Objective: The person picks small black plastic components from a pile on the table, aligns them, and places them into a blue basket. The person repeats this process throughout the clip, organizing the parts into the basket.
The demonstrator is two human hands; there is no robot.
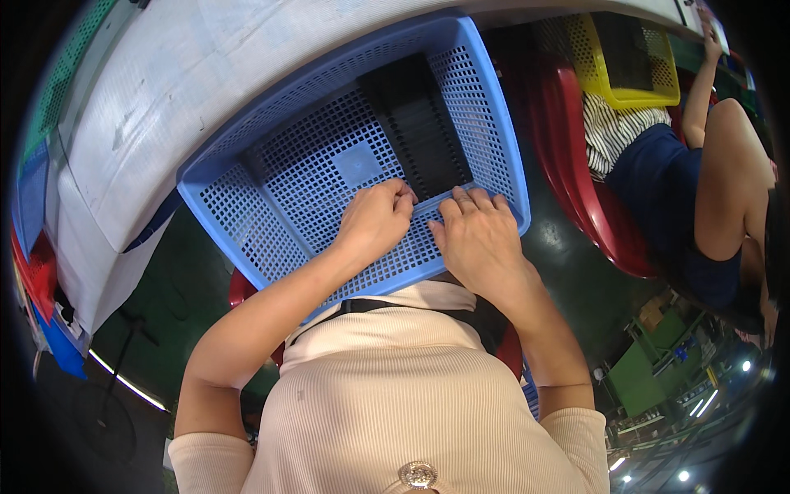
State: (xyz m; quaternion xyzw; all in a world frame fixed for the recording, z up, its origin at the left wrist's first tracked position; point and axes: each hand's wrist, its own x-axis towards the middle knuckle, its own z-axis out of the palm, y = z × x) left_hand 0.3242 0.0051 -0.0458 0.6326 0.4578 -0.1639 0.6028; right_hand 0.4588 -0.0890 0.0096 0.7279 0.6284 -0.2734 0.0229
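A blue plastic basket with gridded walls rests at my lap, its far side against the table. Inside it, toward the right, lies a long black panel with rows of small notches or holes along its edges. My left hand is over the basket, at the panel's near left corner. Its fingers are curled together; whatever they pinch is too small or hidden to name. My right hand lies over the panel's near end and the basket's near wall, fingers stretched and thumb apart. Its fingertips partly cover the panel's near edge.
A white-covered table runs along the far side and left. To the right, a person in dark blue shorts sits on a red chair with a yellow basket holding a black panel. Red and blue containers stand at far left.
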